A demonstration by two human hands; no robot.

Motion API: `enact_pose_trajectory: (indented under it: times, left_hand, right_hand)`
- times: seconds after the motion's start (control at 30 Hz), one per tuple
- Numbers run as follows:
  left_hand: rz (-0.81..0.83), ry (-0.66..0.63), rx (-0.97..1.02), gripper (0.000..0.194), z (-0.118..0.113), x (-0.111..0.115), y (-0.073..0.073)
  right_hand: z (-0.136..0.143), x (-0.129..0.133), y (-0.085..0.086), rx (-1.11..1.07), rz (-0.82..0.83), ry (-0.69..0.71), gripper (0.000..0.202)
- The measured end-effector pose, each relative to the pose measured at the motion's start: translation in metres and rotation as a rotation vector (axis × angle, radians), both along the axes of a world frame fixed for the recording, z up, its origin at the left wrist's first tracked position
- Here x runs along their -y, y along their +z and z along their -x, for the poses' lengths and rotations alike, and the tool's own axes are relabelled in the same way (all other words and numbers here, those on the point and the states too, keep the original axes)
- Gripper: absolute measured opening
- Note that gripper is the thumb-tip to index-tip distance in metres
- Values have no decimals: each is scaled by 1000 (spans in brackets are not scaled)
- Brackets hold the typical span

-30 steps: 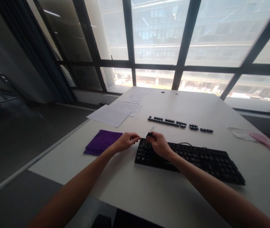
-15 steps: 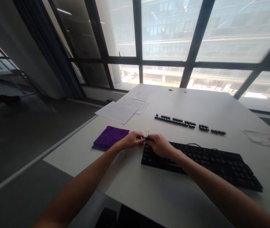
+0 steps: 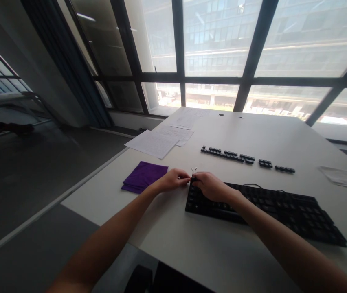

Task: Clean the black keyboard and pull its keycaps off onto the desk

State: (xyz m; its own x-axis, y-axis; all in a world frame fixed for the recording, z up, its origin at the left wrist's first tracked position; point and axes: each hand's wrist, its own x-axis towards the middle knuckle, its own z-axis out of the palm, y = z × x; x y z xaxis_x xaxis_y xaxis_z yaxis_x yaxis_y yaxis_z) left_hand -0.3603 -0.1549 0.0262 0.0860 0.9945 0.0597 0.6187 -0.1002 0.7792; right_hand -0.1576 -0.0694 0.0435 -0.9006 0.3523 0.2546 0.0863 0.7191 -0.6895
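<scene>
A black keyboard (image 3: 271, 207) lies on the white table, its left end under my right hand (image 3: 211, 186). A small tool with two thin metal prongs (image 3: 194, 171) stands upright at the keyboard's upper left corner, pinched in my right fingers. My left hand (image 3: 175, 180) is just left of that corner, its thumb and fingertips pressed together close to the tool; what they hold, if anything, is too small to name. Loose black keycaps (image 3: 230, 155) are lined up in rows behind the keyboard. To the left of my left hand is a folded purple cloth (image 3: 143, 176).
Sheets of paper (image 3: 155, 143) lie at the left edge of the white table (image 3: 167, 240). A pale cloth with a pink part (image 3: 341, 178) is at the right. Large windows rise behind the table, and a dark chair part shows at the bottom.
The whole view has shifted slightly, so things appear a little further right. Both hands stay at the keyboard's upper left corner with nearly the same grip.
</scene>
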Motion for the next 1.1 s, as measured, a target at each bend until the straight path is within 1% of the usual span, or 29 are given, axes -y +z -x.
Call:
enact_pose_trajectory:
  times: [0.1, 0.17, 0.27, 0.37, 0.47, 0.63, 0.83, 1.0, 1.03, 1.1]
  left_hand:
    - [-16, -11, -12, 30, -1, 0, -1]
    - [-32, -12, -21, 28, -2, 2, 1]
    - [-35, -48, -34, 24, -3, 5, 5]
    - [3, -107, -25, 25, -5, 8, 10]
    - [-3, -114, 8, 28, -8, 9, 12]
    - [4, -111, 62, 28, -14, 8, 12]
    - [-20, -50, 50, 24, -18, 5, 8]
    - [-65, -44, 21, 25, -17, 3, 3]
    - [-70, -46, 18, 25, -17, 3, 2]
    - [-81, -53, 27, 24, -17, 3, 2]
  right_hand:
    - [0, -2, 3, 31, 5, 69, 17]
    - [0, -2, 0, 21, 6, 88, 18]
    - [-2, 0, -9, -43, -1, 32, 17]
    - [-5, 3, -21, -124, -8, -43, 17]
    - [-7, 5, -28, -180, 19, -90, 18]
    - [-7, 4, -28, -208, 127, -162, 18]
    - [-5, 1, -30, -239, 169, -194, 18]
    - [-3, -2, -35, -260, 183, -208, 18]
    - [-3, -3, -35, -267, 194, -210, 18]
    - [-2, -4, -35, -300, 267, -210, 19]
